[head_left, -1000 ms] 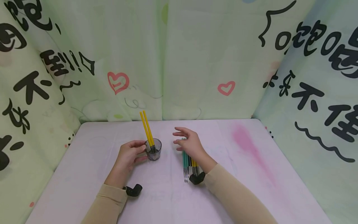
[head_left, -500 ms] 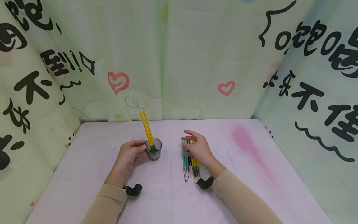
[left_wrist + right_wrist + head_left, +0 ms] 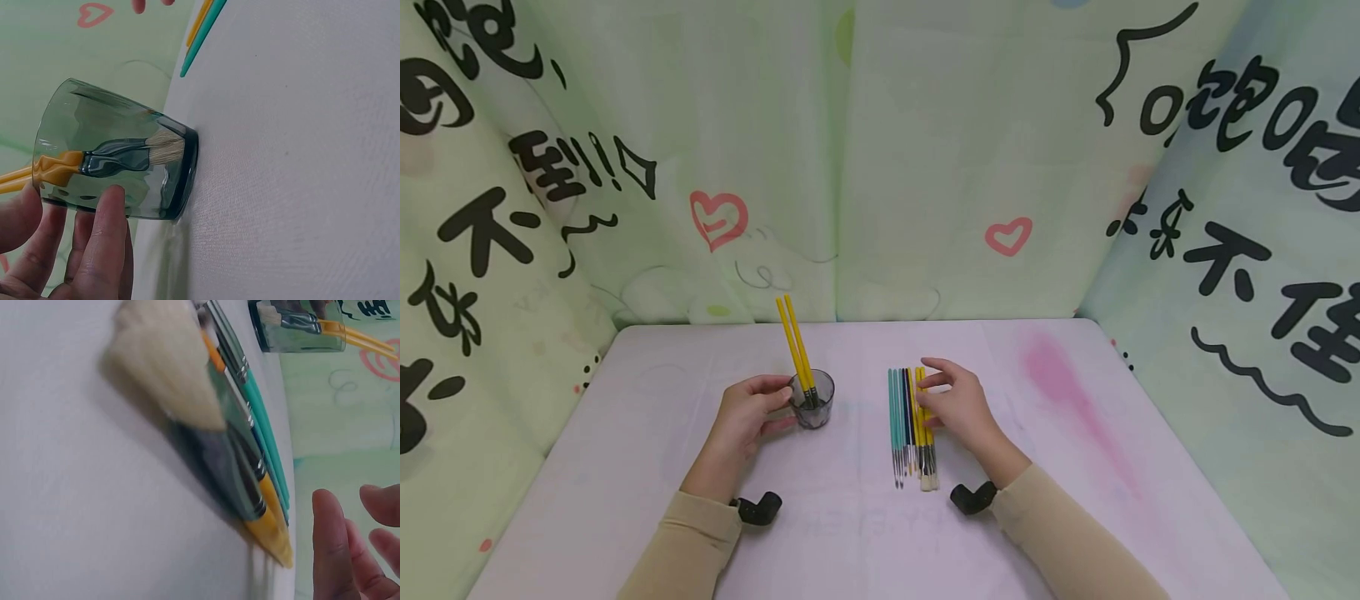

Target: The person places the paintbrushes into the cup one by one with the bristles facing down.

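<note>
– What is worn?
– The left sleeve, plain beige, ends in a creased cuff; just beside that cuff sits a black wrist piece, bent like an elbow.
– And right of the left sleeve?
– A matching right sleeve, with a similar black fitting.

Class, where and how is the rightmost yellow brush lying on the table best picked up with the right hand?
Probably by its yellow handle, from above and the right. The brush lies flat with its bristles at the near end, so gripping the handle spares them. Other brushes crowd its left, while the right hand is mostly to its right.
</note>
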`<state>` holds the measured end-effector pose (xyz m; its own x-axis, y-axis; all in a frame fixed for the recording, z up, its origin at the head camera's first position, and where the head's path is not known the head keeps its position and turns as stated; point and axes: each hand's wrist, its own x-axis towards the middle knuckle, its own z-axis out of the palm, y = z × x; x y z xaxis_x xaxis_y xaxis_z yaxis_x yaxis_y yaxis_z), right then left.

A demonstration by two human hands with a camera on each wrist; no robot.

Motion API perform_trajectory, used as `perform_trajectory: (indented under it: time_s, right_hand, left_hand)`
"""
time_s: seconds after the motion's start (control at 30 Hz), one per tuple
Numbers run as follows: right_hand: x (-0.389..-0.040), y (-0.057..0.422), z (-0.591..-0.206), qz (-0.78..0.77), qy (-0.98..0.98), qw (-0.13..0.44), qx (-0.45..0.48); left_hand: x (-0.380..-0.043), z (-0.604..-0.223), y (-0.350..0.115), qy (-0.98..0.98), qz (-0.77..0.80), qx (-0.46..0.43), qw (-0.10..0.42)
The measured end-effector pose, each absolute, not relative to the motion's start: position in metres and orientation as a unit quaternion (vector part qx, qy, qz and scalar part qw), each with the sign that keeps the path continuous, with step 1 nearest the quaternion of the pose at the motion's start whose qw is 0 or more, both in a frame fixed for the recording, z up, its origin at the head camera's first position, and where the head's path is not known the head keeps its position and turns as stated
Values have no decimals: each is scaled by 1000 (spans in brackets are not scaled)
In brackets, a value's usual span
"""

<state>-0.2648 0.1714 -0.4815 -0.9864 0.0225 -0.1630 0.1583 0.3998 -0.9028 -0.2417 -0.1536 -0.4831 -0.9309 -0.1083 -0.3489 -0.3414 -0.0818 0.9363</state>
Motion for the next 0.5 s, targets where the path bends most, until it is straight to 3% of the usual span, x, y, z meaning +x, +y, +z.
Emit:
perform_trajectory:
  time_s: [0.5]
  right_hand:
    - [-267, 184, -487, -479, 865, 104, 106]
  left_hand:
    - [-240, -483, -153, 670, 720, -161, 82]
